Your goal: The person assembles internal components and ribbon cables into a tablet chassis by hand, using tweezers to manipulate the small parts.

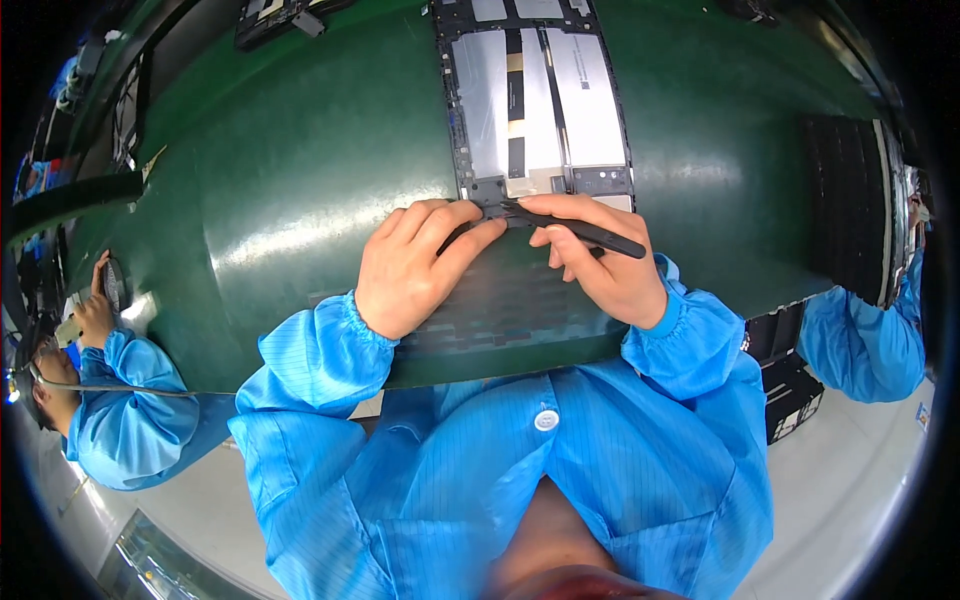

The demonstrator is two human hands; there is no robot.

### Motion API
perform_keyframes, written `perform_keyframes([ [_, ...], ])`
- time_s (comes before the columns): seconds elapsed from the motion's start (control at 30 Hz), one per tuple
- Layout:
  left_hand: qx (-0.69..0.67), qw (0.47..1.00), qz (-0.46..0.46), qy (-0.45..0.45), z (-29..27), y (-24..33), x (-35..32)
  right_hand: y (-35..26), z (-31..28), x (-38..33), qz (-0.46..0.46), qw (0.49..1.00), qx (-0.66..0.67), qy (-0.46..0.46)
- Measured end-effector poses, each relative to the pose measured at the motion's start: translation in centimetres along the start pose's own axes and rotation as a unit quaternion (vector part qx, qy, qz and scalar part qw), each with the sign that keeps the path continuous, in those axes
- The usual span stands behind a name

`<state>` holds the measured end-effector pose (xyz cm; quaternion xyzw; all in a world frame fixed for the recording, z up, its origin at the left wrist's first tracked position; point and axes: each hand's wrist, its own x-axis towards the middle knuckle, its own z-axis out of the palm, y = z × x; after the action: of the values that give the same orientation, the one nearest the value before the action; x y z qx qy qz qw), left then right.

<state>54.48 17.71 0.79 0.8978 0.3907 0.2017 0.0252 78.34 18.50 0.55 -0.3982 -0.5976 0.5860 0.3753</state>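
Note:
An opened tablet (590, 95) lies lengthwise in front of me, its silver battery panels, black ribbon cables and dark frame exposed. At its near left corner, my left hand (408, 268) has index finger and thumb closed around the edge; the other fingers are curled beside it. A pair of black tweezers (612, 240) is pinched in my right hand (615, 275), slanting left across the tablet's near end. The tips of the tweezers meet the dark strip close to my left fingertips. Just what they touch there is too small to tell.
A green mat (300, 180) covers the table. At the right stands a stack of black panels (850, 205); a dark device (285, 22) lies at the far left. A co-worker in a blue smock (135, 425) sits at left, and another blue sleeve (865, 340) shows at right.

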Motion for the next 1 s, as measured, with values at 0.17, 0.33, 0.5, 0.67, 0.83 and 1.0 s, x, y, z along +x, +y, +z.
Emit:
perform_keyframes([
  [0.17,-0.010,1.000,-0.008,0.004,0.0,-0.1,-0.1,0.4,0.0,0.2,-0.010,0.999,-0.039,-0.001],
  [0.33,0.019,1.000,0.007,0.004,-0.2,-0.2,-0.6,-1.2,-0.9,1.3,0.078,0.996,0.036,0.002],
  [0.5,0.043,0.999,0.016,0.015,-0.2,-0.5,-0.8,-0.6,-1.2,2.7,-0.046,0.993,-0.108,-0.019],
  [0.67,0.043,0.998,0.029,0.021,-0.7,-0.6,-0.8,-0.5,-0.9,3.2,-0.038,0.992,-0.119,-0.007],
  [0.83,0.035,0.999,0.029,0.021,-0.8,-1.2,-0.9,-0.5,-0.5,3.8,-0.022,0.993,-0.116,-0.003],
  [1.0,0.020,0.999,0.026,0.022,-0.9,-1.7,-0.8,-0.1,-0.4,3.9,0.012,0.998,-0.051,0.020],
])
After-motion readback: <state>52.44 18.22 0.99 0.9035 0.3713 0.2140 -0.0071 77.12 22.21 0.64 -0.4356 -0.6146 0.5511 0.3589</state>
